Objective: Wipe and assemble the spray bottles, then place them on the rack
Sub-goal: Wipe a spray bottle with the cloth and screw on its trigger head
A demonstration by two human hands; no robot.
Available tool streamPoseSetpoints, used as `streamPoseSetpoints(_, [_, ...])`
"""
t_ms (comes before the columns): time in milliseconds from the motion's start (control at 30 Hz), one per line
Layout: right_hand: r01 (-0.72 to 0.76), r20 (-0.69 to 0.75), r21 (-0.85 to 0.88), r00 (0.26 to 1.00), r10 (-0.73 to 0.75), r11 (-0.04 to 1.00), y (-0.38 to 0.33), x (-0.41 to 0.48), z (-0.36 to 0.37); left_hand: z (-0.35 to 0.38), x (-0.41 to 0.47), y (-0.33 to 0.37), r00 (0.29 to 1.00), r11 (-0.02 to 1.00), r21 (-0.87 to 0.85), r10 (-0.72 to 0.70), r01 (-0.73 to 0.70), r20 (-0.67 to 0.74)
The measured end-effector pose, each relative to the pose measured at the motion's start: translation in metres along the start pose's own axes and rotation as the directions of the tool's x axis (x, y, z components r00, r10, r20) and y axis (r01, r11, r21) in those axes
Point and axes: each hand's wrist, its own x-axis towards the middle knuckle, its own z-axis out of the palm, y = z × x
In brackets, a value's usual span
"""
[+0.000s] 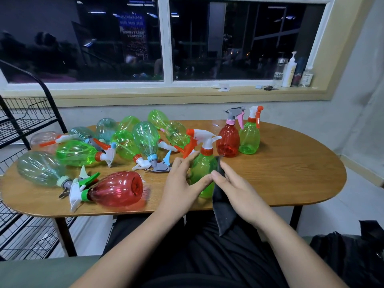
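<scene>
Green spray bottle (202,169) stood upright at near edge of table (291,173), left hand (178,179) clasped round body. Right hand (234,188) pinched dark cloth (224,213), seemingly against bottle, hiding its right flank. Bottle heap (124,142) lay at 10 o'clock; wire rack (25,125) at 9.

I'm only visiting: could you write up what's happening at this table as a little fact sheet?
Place: oval wooden table
Left hand: holds the green spray bottle upright, trigger head on
Right hand: holds a dark cloth against that bottle
Upright at the far side: standing red bottle, standing green bottle, side by side
On their sides: lying bottles, many, across the table's left half
Rack: black wire rack, left of the table
</scene>
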Motion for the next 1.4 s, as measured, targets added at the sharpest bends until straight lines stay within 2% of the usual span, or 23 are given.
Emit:
streamPoseSetpoints(100, [-0.074, 0.051, -0.029, 0.996, 0.075, 0.997, -0.004, 0.002, -0.01, 0.001, -0.001, -0.003, 1.0, 1.0, -0.025, -0.01, 0.01, 0.005])
streamPoseSetpoints(233, [-0.011, 0.007, 0.005, 1.0, 0.011, 1.0, -0.028, 0.0, -0.015, 0.001, -0.003, 0.002, 0.999, 0.996, -0.081, -0.045, 0.047, 0.028])
streamPoseSetpoints(333, [0.102, -0.026, -0.018, 0.994, -0.102, 0.995, -0.024, 0.001, -0.011, 0.001, -0.005, 0.006, 0.999, 0.997, -0.058, -0.042, 0.044, 0.029])
streamPoseSetpoints(400, [0.126, -0.022, -0.005, 0.992, -0.126, 0.992, -0.021, 0.001, -0.006, 0.001, -0.004, 0.007, 0.999, 0.999, -0.024, -0.042, 0.043, 0.029])
streamPoseSetpoints(500, [0.097, 0.0, 0.029, 0.995, -0.097, 0.995, -0.013, -0.001, -0.001, 0.001, -0.001, 0.005, 0.999, 1.0, 0.011, 0.0, -0.001, 0.036])
streamPoseSetpoints(633, [0.016, 0.042, -0.019, 0.999, -0.015, 1.0, 0.0, 0.002, -0.004, 0.002, -0.002, 0.004, 1.0, 1.0, -0.016, 0.014, -0.014, 0.01])
streamPoseSetpoints(767, [0.005, 0.047, 0.085, 0.999, -0.009, 0.996, -0.011, 0.004, -0.009, 0.002, -0.001, 0.0, 0.999, 0.999, -0.037, 0.033, -0.033, 0.006])
streamPoseSetpoints(933, [0.118, -0.052, 0.148, 0.992, -0.111, 0.982, -0.026, 0.002, -0.006, 0.003, -0.002, 0.0, 1.0, 0.996, -0.083, 0.026, -0.025, 0.009])
streamPoseSetpoints(1067, [0.18, -0.061, 0.196, 0.983, -0.171, 0.964, -0.014, 0.001, -0.001, 0.002, -0.003, 0.002, 0.999, 0.995, -0.102, -0.007, 0.011, 0.043])
streamPoseSetpoints(1200, [0.092, -0.046, 0.202, 0.995, -0.084, 0.975, -0.002, 0.002, 0.004, 0.002, -0.001, 0.0, 0.998, 0.997, -0.074, -0.017, 0.021, 0.053])
streamPoseSetpoints(1300, [0.014, 0.023, 0.182, 1.0, -0.018, 0.983, 0.004, 0.003, 0.0, 0.003, 0.0, 0.0, 1.0, 1.0, 0.012, 0.015, -0.015, 0.022])
streamPoseSetpoints(1400, [0.037, 0.033, 0.233, 0.998, -0.046, 0.972, -0.004, 0.004, -0.001, 0.002, 0.0, 0.0, 0.999, 0.998, 0.035, 0.049, -0.049, -0.014])
